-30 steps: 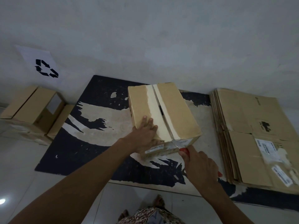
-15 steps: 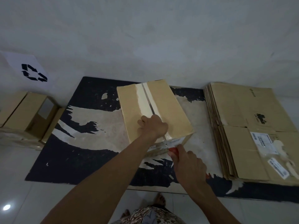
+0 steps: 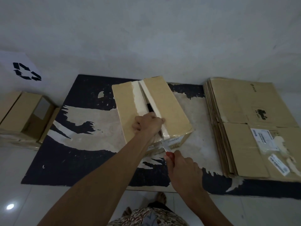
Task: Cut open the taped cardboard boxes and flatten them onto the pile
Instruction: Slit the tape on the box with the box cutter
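A brown cardboard box (image 3: 169, 105) lies on the dark worn mat (image 3: 84, 170), its top seam split with a dark gap showing between the flaps. My left hand (image 3: 147, 124) has its fingers curled over the edge of the left flap (image 3: 125, 105) at the seam. My right hand (image 3: 182, 168) grips a red-handled knife (image 3: 167, 151) whose blade points at the box's near end, by the taped seam. A pile of flattened cardboard (image 3: 244, 124) lies to the right.
Two more brown boxes (image 3: 24, 115) sit at the left against the wall, below a paper with a recycling sign (image 3: 24, 72). White tiled floor (image 3: 32, 201) runs along the near side, where my feet show.
My left hand went from lying flat on the box top to curling its fingers into the seam, and the flaps have parted. My right hand with the knife drew back slightly toward me.
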